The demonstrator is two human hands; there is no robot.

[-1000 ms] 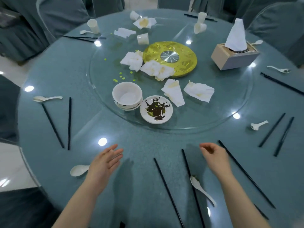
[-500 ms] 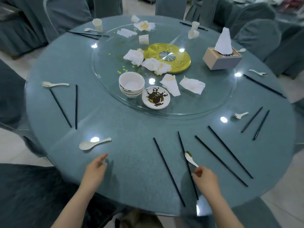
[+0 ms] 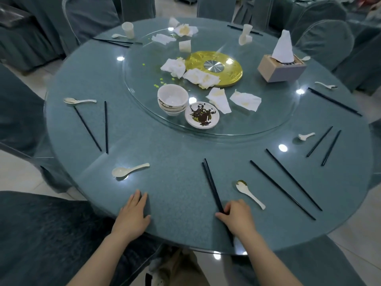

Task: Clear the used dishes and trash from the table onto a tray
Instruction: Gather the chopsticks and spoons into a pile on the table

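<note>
My right hand [image 3: 239,218] grips a pair of black chopsticks [image 3: 211,183] lying together near the round table's front edge. My left hand [image 3: 133,215] rests flat on the table [image 3: 175,203], fingers straight. A soiled white spoon [image 3: 248,193] lies just right of my right hand, another white spoon [image 3: 127,171] ahead of my left. On the glass turntable [image 3: 257,124] stand stacked white bowls [image 3: 172,99], a sauce-stained small plate [image 3: 202,118] and several crumpled napkins [image 3: 218,100]. No tray is in view.
More chopstick pairs [image 3: 286,186] and spoons [image 3: 79,101] lie around the rim. Paper cups [image 3: 127,29], a gold centre disc [image 3: 214,69] and a tissue box [image 3: 281,68] sit farther back. Covered chairs [image 3: 327,40] ring the table.
The two chopsticks in front, apart before, now lie together under my right hand, which has moved left off the spoon. My left hand has settled flat on the table. The view has pulled back.
</note>
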